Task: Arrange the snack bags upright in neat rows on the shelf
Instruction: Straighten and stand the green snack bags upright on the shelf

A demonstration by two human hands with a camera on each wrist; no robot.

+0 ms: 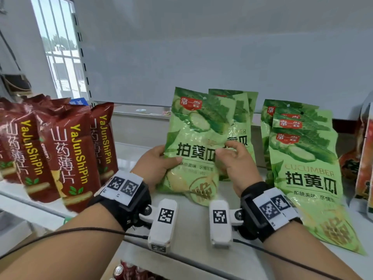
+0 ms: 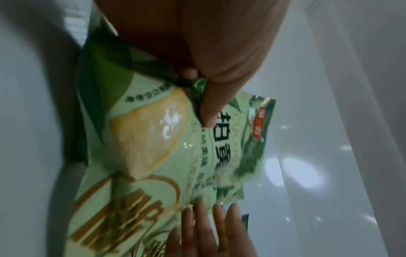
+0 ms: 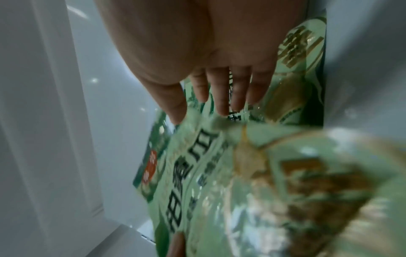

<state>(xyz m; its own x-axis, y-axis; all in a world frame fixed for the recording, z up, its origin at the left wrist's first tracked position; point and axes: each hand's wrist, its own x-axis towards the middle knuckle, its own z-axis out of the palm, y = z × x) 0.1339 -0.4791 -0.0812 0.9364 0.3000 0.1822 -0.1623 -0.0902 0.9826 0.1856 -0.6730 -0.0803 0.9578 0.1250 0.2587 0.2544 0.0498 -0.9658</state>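
Observation:
I hold a green cucumber snack bag [image 1: 193, 128] upright and tilted slightly left over the white shelf [image 1: 193, 225]. My left hand [image 1: 169, 158] grips its left edge, thumb on the front. My right hand [image 1: 228, 150] pinches its right edge between thumb and fingers. The left wrist view shows my left hand [image 2: 204, 97] with the thumb pressed into the crinkled bag [image 2: 142, 139]. In the right wrist view my right hand [image 3: 208, 97] has its fingers behind the bag [image 3: 219, 173]. Another green bag [image 1: 242, 110] stands just behind. A row of green bags [image 1: 302, 154] leans at the right.
Several red-brown snack bags [image 1: 66, 154] stand in rows at the left of the shelf. Orange-red bags [image 1: 363, 154] stand at the far right edge. Drink cans [image 1: 129, 269] show on the level below. A barred window [image 1: 60, 47] lies at the back left.

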